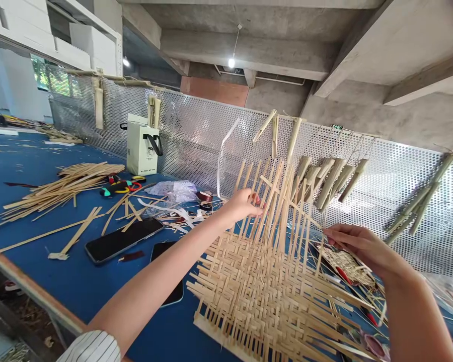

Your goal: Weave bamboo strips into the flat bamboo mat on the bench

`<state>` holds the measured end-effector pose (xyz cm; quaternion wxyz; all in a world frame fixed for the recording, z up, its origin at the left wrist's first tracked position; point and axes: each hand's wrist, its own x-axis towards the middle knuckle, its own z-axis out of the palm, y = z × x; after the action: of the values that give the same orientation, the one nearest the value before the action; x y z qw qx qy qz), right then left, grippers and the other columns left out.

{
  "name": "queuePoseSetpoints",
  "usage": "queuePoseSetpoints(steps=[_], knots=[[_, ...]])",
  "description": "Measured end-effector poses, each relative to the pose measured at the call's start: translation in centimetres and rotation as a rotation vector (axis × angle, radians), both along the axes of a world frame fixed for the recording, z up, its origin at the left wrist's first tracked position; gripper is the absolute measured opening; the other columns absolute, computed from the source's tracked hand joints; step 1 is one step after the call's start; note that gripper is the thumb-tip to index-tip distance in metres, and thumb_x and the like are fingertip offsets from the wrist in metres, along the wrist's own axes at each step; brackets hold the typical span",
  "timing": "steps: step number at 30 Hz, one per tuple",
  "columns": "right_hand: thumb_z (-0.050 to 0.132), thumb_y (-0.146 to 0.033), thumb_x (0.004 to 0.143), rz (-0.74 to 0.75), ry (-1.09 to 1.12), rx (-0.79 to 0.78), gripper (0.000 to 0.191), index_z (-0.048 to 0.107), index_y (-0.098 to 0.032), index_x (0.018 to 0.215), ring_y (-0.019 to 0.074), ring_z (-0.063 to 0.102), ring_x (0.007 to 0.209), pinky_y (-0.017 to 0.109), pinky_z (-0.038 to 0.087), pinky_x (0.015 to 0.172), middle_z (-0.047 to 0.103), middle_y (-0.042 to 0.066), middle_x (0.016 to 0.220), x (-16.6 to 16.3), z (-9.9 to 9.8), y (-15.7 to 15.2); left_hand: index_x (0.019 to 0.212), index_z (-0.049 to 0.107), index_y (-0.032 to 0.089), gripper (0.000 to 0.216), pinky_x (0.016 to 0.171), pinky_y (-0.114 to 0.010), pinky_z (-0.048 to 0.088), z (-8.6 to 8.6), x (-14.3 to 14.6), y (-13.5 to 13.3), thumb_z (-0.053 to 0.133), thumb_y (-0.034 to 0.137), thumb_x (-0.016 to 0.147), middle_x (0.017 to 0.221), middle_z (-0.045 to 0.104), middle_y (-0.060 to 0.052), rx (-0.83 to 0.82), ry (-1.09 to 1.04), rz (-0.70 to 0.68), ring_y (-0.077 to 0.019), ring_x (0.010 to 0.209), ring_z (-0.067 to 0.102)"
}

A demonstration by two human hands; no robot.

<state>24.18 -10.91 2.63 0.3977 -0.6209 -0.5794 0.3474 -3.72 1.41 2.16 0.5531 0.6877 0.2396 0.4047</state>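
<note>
Loose strips [68, 188] piled on a blue table [60, 281], black phone [124, 240], second phone [160, 249] partly hidden by the left forearm, left hand [245, 205] curled at upright strips [283, 229], grip unclear, woven mat [256, 296] below on the table, right hand [353, 241] pinching a slanting strip [309, 217].

Free: near-left blue tabletop [60, 279] | Blocking: upright strips [282, 221]; perforated screen [196, 141] behind

Our left hand [247, 206] is at the raised strips [283, 221] of the woven mat [256, 286]; our right hand [357, 244] pinches a cross strip [306, 216]. On our blue table [41, 256]: phone [124, 240], loose strips [66, 191], cream box [140, 151] near the perforated panel [196, 130].
</note>
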Motion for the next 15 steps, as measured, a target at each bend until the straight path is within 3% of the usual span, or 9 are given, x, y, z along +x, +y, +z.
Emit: queuePoseSetpoints(steps=[8, 15], knots=[[0.068, -0.039, 0.067, -0.048, 0.001, -0.009, 0.021, 0.067, -0.018, 0.069, 0.0121, 0.046, 0.064, 0.022, 0.036, 0.062, 0.056, 0.000, 0.065, -0.5, 0.1, -0.2, 0.073, 0.046, 0.014, 0.012, 0.065, -0.028, 0.043, 0.0, -0.1, 0.2, 0.057, 0.012, 0.070, 0.076, 0.052, -0.002, -0.115, -0.070, -0.079, -0.0098, 0.066, 0.053], [0.072, -0.042, 0.060, -0.133, -0.025, -0.012, 0.027, 0.069, -0.016, 0.067, 0.0136, 0.046, 0.061, 0.023, 0.038, 0.057, 0.055, 0.002, 0.062, -1.0, 0.4, -0.4, 0.077, 0.048, 0.013, 0.020, 0.064, -0.027, 0.043, -0.2, 0.1, 0.4, 0.062, 0.008, 0.064, 0.078, 0.051, -0.002, -0.076, 0.018, 0.011, -0.0092, 0.064, 0.052]])
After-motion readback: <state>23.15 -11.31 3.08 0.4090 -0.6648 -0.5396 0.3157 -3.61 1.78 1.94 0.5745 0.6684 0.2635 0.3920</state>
